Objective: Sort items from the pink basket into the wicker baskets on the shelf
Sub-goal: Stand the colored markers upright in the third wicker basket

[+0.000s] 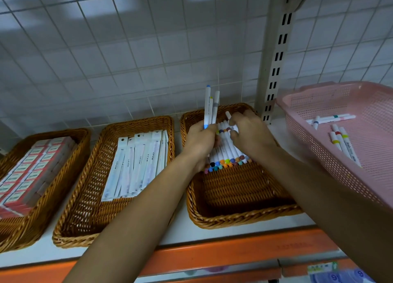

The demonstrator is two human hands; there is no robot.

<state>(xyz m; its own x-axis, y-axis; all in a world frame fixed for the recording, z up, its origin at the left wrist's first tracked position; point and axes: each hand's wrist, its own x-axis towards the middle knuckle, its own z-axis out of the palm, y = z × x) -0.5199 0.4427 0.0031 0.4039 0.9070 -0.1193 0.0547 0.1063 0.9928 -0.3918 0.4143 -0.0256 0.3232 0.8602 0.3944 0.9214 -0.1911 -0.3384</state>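
Pen (230, 121) pinched in right hand (251, 131) fingertips, tilted over row (227, 153) at back of right wicker basket (244, 218). Lay it flat against outermost pen, cap ends in line with rest, not across them. Left hand (200, 140) curled round spare pens (209, 106), upright, just beside; best held clear of row. Loose pens (340, 142) lie in pink basket (319, 155), near on right.

**Covered by hands, cut by edges, too fine to read**

The left hand (201, 140) hides the lower ends of the upright markers (209, 106) it grips. The right hand (251, 134) covers most of the single marker (229, 115) it pinches. Both hands cover part of the marker row (228, 153). The left wicker basket (70, 138) and the pink basket (314, 100) are cut off by the edges. Print on the packets (138, 161) is unreadable, and the shelf label (322, 268) is blurred.
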